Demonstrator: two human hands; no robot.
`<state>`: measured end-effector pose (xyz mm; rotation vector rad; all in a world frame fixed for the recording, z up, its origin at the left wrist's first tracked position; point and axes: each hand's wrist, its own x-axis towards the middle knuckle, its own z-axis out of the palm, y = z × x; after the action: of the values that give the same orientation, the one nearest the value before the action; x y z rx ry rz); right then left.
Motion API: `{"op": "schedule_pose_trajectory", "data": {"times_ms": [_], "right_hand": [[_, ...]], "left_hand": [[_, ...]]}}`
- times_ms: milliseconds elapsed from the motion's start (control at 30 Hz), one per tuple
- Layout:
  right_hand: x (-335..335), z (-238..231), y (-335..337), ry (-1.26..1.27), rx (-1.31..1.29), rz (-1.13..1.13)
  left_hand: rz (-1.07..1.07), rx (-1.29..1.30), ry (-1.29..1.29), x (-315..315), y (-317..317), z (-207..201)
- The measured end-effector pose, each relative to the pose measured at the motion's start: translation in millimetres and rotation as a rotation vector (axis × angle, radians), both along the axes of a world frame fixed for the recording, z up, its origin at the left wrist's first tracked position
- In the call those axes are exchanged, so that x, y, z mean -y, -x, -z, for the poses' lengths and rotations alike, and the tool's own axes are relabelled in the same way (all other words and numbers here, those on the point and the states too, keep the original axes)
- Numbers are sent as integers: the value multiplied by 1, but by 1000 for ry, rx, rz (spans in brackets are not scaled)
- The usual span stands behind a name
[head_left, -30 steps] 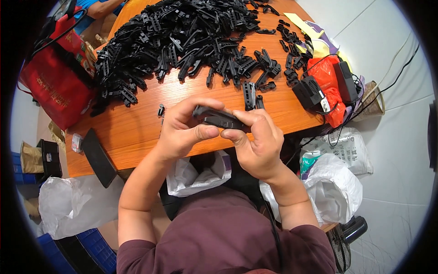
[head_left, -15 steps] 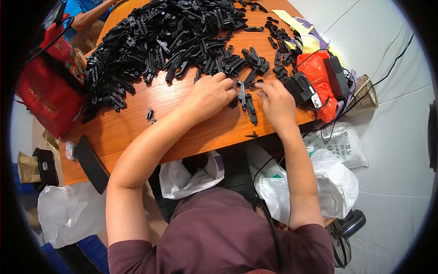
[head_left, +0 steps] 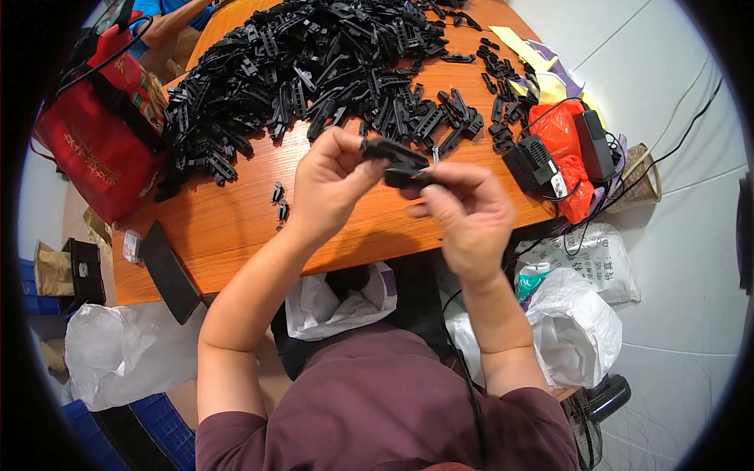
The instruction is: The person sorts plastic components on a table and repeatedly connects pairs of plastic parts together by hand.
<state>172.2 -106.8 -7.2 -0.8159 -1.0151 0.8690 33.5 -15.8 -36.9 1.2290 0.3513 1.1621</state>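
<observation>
Above the table's near part, my left hand pinches a long slotted black plastic part between thumb and fingers. My right hand is closed on a shorter black plastic piece, which sits right under the long part. The two pieces overlap, and I cannot tell whether they are joined. A small grey metal-looking pin shows just behind my right fingers. Beyond my hands lies a big heap of similar black plastic parts. A few small black bits lie left of my left forearm.
A red bag stands at the left edge. On the right are more black pieces, black power adapters and a red plastic bag. White sacks hang below the table's front edge. Another person's arm shows far left.
Both hands have risen off the tabletop toward me and now hold black parts. The long parts that lay between them on the table no longer show there. The view has shifted slightly.
</observation>
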Motion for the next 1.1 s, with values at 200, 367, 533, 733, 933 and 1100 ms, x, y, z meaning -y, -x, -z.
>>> {"op": "schedule_pose_trajectory", "data": {"times_ms": [200, 367, 533, 733, 933, 1100], "right_hand": [[5, 12, 14, -119, 132, 120], [10, 13, 16, -139, 241, 165], [10, 1, 17, -87, 476, 325], [11, 0, 11, -18, 743, 245], [33, 11, 5, 12, 1001, 195], [64, 55, 22, 99, 1117, 1]], "left_hand": [[123, 99, -134, 13, 12, -11], [33, -30, -340, 21, 17, -23], [-46, -143, -396, 26, 22, -25], [-8, -187, -291, 30, 33, -16], [467, -251, -53, 4, 40, -10], [239, -695, -224, -29, -6, 3]]}}
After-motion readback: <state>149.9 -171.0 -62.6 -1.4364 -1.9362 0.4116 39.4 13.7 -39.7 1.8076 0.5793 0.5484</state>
